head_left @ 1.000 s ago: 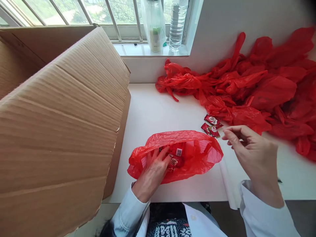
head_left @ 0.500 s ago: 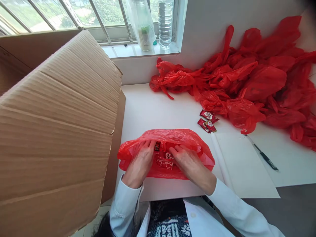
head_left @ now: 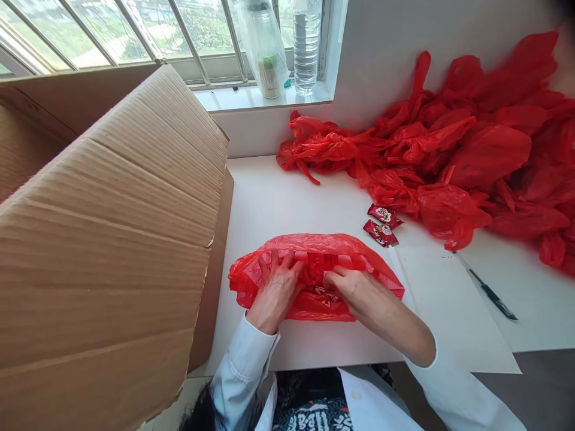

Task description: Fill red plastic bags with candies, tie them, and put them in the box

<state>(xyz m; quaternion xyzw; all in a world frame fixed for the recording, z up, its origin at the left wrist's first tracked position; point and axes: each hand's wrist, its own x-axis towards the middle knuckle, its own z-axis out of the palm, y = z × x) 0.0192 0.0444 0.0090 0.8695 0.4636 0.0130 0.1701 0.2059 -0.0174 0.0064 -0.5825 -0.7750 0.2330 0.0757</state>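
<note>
An open red plastic bag [head_left: 309, 242] lies on the white table [head_left: 263, 191] in front of me, its mouth facing up. Inside it are small red printed packets [head_left: 327, 294], partly hidden by my hands and the bag's folds. My left hand [head_left: 277, 289] reaches into the left side of the mouth with its fingers spread, resting among the contents. From the right, my right hand [head_left: 359, 291] dips into the bag with fingers curled in a pinch near the packets. What those fingertips hold, if anything, is hidden.
A large open cardboard box [head_left: 108, 239] stands at my left. Many knotted red bags [head_left: 449, 143] are heaped at the back right. Two loose red packets [head_left: 381, 233] lie before them, with white paper [head_left: 449, 311] and a black pen [head_left: 498, 301] nearby. A water bottle [head_left: 306, 54] stands on the windowsill.
The fingers of my left hand have spread wider inside the bag. My right hand has curled its fingers deeper among the packets, and the contents have shifted. The view has moved slightly.
</note>
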